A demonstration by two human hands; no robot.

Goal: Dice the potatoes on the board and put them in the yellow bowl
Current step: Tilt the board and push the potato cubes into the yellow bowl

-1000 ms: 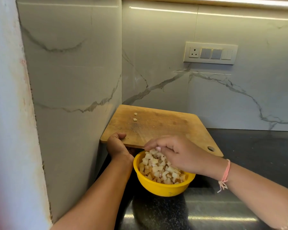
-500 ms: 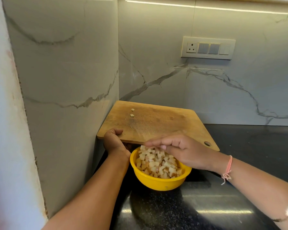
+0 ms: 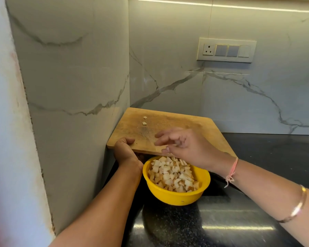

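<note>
Left hand [image 3: 126,150] grips the wooden cutting board's [image 3: 177,125] near-left edge, steadying it over the yellow bowl [image 3: 168,196] tucked under that edge and full of diced potato [image 3: 171,173]. Right hand [image 3: 184,145] hovers above the near edge, fingers loose, empty. Two stray dice [image 3: 144,123] sit far-left on the board, probably the next sweep.

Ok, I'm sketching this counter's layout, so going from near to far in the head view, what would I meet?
yellow bowl full of diced potato → wooden board → two stray potato pieces lying on it → switch panel on the wall
</note>
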